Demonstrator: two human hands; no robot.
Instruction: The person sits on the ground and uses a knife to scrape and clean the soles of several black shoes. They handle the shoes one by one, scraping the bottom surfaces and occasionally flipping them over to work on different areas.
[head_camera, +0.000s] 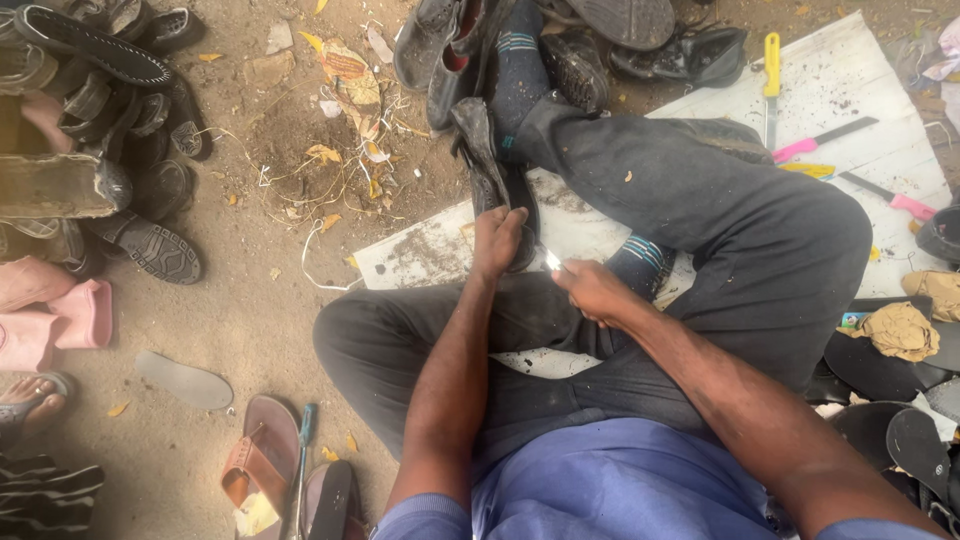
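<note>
Gripping a worn black shoe (492, 170), long axis toward board's (850, 90) far edge, left hand (497, 243) clamped; right hand (592, 290) pinched a small bright blade (552, 261).

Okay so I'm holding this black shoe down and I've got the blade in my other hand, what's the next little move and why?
Probably ease the blade into the black shoe: the left hand pins it, the right hand holds the tip just beside it.

The right hand (592, 290) hides its small bright tool (552, 261) — kind unclear.
</note>
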